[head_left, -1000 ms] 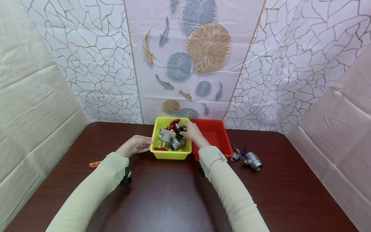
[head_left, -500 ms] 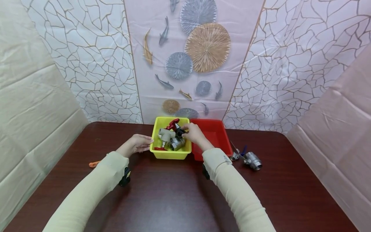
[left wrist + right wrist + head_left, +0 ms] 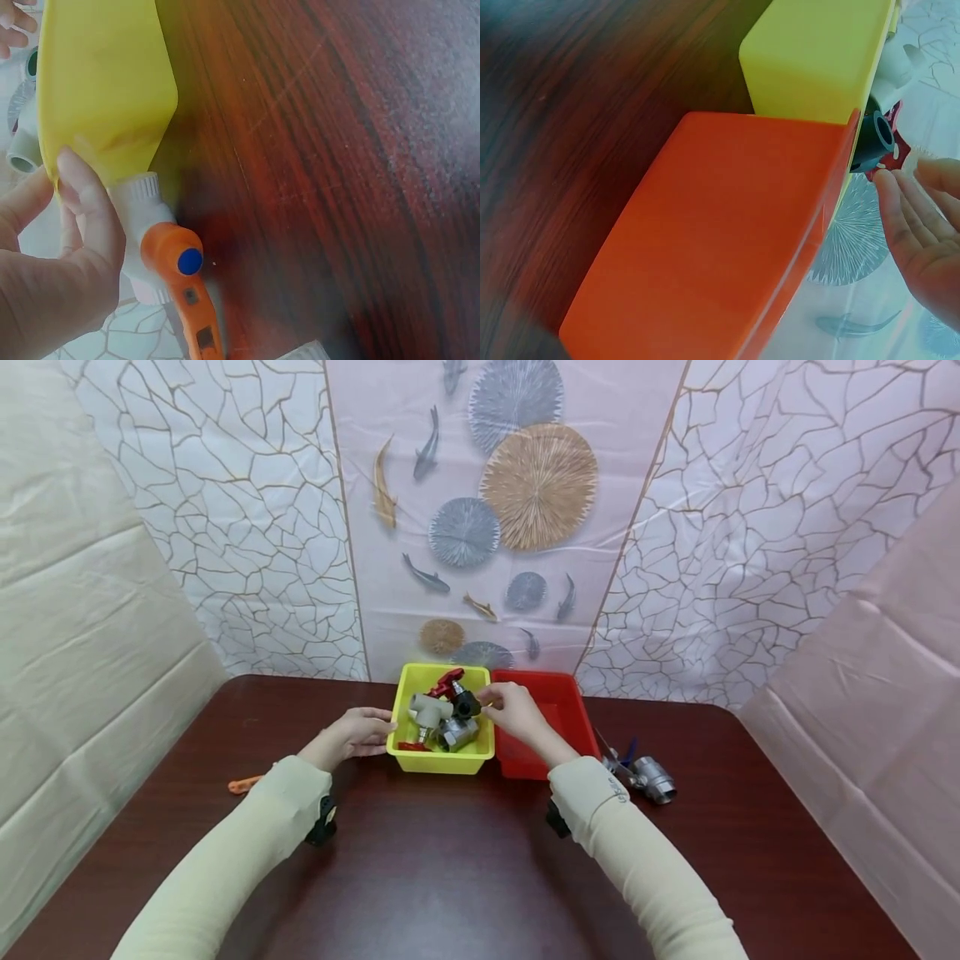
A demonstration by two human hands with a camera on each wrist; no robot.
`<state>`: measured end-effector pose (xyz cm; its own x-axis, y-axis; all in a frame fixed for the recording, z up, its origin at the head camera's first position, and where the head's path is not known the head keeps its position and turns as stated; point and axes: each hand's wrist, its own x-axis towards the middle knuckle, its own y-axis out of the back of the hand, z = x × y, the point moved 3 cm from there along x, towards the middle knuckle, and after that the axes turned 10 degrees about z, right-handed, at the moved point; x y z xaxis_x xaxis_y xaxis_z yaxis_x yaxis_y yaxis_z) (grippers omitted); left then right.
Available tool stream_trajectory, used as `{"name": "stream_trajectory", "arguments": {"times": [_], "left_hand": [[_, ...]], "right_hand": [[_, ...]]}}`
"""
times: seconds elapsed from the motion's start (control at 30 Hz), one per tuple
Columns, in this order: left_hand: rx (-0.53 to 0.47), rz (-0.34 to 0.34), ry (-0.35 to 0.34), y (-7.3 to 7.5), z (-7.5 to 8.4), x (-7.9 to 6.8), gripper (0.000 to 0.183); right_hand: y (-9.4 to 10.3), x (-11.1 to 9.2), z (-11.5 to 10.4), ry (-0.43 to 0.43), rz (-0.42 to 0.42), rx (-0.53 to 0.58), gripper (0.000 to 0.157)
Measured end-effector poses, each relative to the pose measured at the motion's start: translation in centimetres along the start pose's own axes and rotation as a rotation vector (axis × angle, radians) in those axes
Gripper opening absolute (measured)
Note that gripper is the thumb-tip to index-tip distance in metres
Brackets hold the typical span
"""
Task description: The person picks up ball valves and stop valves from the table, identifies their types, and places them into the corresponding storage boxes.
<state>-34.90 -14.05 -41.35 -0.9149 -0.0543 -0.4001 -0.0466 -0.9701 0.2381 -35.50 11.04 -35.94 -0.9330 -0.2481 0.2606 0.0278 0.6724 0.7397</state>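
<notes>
My left hand [image 3: 354, 733] pinches the left rim of a yellow plastic bin [image 3: 438, 763], thumb on one side and fingers on the other in the left wrist view. Inside the bin lie a grey tee-shaped valve [image 3: 429, 710] with a red handle, a metal fitting [image 3: 457, 733] and a black valve [image 3: 467, 704] with a red handle at the back. Over the bin's right rim, my right hand [image 3: 517, 710] hovers with loosely bent fingers and nothing between them. The right wrist view shows its fingertips near the black valve's round opening [image 3: 883, 133].
A red bin [image 3: 551, 697] stands against the yellow one's right side. Right of it lie a large metal ball valve [image 3: 654, 779] and a blue handle [image 3: 632, 750]. A white valve with an orange handle [image 3: 171, 251] lies left of the yellow bin. A patterned cloth backs the table.
My right hand has let go of the black valve, which stays in the yellow bin, and has drawn back to the right. The left hand keeps its place on the rim.
</notes>
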Motion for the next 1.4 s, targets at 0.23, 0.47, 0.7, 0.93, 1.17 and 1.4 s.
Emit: {"name": "stream_trajectory", "arguments": {"times": [0.23, 0.47, 0.7, 0.93, 1.17, 1.4], "left_hand": [[0.055, 0.001, -0.035, -0.2, 0.0, -0.2, 0.042], [0.052, 0.011, -0.109, -0.3, -0.1, -1.0, 0.039], [0.111, 0.025, -0.281, -0.1, -0.4, -2.0, 0.037], [0.179, 0.048, -0.436, 0.1, -0.6, -2.7, 0.034], [0.298, 0.127, -0.508, 0.5, -0.8, -3.3, 0.031], [0.395, 0.219, -0.64, 0.8, -0.4, -3.6, 0.024]], "right_hand": [[1.3, -1.4, 0.3, 0.059, 0.045, 0.022, 0.022], [2.7, -3.1, 0.6, 0.071, 0.051, 0.035, 0.02], [3.9, -5.1, 0.8, 0.122, 0.065, 0.043, 0.019], [5.8, -6.9, 1.8, 0.122, 0.129, 0.01, 0.018], [8.3, -8.7, 4.5, 0.107, 0.215, -0.034, 0.019], [10.6, -11.0, 7.1, 0.108, 0.285, -0.024, 0.018]]}}
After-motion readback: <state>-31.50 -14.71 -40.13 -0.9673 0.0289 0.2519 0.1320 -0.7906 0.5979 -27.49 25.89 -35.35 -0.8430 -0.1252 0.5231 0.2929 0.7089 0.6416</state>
